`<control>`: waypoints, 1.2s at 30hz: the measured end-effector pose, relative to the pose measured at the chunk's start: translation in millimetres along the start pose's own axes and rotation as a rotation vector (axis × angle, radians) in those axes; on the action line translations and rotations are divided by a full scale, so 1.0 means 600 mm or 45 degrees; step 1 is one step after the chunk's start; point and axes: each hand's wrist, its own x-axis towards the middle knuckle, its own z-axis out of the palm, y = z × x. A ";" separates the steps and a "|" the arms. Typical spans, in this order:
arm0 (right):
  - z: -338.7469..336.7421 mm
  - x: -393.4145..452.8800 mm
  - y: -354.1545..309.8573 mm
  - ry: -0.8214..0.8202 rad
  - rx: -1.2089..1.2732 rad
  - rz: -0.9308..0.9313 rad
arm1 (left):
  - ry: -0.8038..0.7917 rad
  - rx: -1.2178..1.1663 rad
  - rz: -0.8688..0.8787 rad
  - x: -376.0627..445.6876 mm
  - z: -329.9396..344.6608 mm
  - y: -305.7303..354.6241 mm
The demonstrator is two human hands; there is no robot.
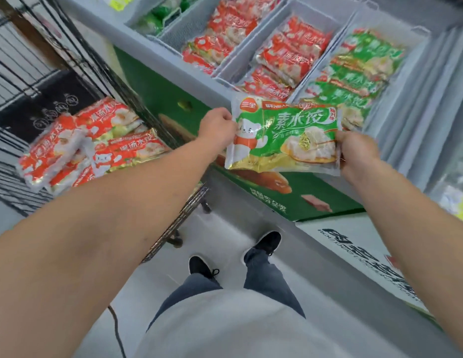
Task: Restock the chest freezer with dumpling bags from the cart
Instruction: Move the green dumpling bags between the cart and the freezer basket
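Both hands hold a green dumpling bag (284,135) stretched flat between them, above the near edge of an open chest freezer (173,99). The left hand (218,126) pinches the bag's left edge, fingers curled tightly shut on the plastic; the right hand (354,151) is closed on the right edge, thumb on top and fingers out of sight beneath.

The bag looks like a soft, crinkly plastic pouch filled with loose frozen dumplings, so it will likely sag in the middle and shift its weight if held by one corner. Its glossy film may be slick, the more so if frost has formed on it. Taking it by the two sealed side edges, as here, looks the sure way to keep it level.

Beyond the bag, the freezer's grey baskets are partly stocked: a green stack (354,73) fills the right-hand basket, just past the held bag, while red bags (287,58) lie in the basket to its left and more red bags (220,37) in the next one over. That green basket appears to be the matching place for this bag.

On the person's left, the wire cart (44,73) carries a pile of red bags (88,143) not yet shelved, so much of the restocking seems left to do.
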 end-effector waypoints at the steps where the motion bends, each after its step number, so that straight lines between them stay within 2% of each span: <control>1: -0.017 0.006 -0.015 0.021 0.009 -0.008 | -0.023 0.008 0.015 0.012 0.025 0.023; 7: -0.110 0.105 -0.084 0.140 -0.024 0.007 | -0.096 0.045 0.083 0.080 0.160 0.136; 16: -0.200 0.233 -0.158 0.228 0.148 0.081 | -0.140 0.114 0.110 0.185 0.323 0.267; 28: -0.142 0.446 -0.191 0.405 0.026 0.099 | -0.292 0.249 0.117 0.431 0.428 0.342; 36: -0.111 0.570 -0.221 0.541 0.015 0.216 | -0.410 0.266 0.087 0.565 0.508 0.369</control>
